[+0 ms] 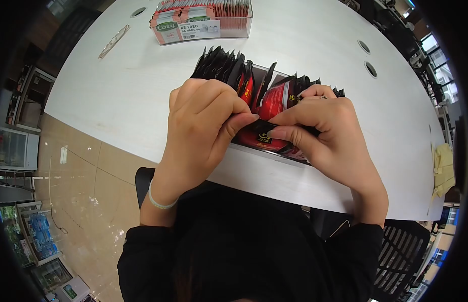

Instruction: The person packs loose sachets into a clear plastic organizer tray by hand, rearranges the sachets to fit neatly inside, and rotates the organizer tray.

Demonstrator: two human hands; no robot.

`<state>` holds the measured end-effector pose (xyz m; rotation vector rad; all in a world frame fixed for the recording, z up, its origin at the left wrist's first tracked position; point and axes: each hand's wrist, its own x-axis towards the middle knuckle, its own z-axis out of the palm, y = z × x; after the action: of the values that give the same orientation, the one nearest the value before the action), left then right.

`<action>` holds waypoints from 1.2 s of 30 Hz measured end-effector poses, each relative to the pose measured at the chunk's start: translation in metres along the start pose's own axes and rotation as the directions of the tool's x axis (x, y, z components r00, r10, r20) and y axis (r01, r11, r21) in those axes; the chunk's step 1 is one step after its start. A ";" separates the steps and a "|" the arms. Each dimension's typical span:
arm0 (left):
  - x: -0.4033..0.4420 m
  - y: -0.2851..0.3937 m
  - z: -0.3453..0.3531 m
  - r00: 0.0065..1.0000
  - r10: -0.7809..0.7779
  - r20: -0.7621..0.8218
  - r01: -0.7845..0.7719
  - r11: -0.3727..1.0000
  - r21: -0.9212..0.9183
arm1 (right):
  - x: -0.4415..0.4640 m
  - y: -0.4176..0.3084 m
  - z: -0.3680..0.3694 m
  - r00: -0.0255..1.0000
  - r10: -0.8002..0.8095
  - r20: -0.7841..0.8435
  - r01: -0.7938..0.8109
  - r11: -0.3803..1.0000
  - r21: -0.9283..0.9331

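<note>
A clear plastic box [269, 153] stands in front of me, packed with black and red coffee sachets [217, 64] on edge. My left hand [201, 121] is closed, thumb and forefinger pinching the top edge of a front sachet [264, 140] marked "G7". On the same sachet's dark edge, a little to the right, the thumb and forefinger of my right hand [324, 128] are pinched together. Its other fingers lie over sachets at the box's right side. Between my hands, a red sachet [274, 100] leans behind a gap in the row. My hands cover part of the box.
Farther back on the white table [118, 95] is another clear box [239, 31] of pink and red sachets labelled "Cozy". A flat clear strip [114, 42] lies at the left. Yellow crumpled material [444, 168] sits by the right edge, and a black chair [403, 256] is below it.
</note>
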<state>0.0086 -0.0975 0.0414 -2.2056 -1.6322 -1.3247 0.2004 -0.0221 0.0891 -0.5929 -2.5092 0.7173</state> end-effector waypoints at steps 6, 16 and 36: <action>-0.003 -0.002 -0.002 0.999 0.033 -0.008 -0.033 0.999 -0.030 | -0.003 -0.001 -0.014 0.994 0.047 0.101 -0.042 0.998 -0.055; 0.001 0.010 -0.013 0.994 0.106 -0.014 -0.104 0.991 0.085 | -0.043 0.009 -0.055 0.964 -0.188 -0.190 0.128 0.949 -0.289; 0.024 0.040 0.023 0.981 0.141 0.135 -0.158 0.980 0.122 | -0.061 0.033 -0.025 0.989 -0.002 -0.148 0.002 1.000 -0.001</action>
<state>0.0553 -0.0850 0.0592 -2.3211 -1.5091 -1.0280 0.2713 -0.0182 0.0700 -0.6208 -2.3729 0.6473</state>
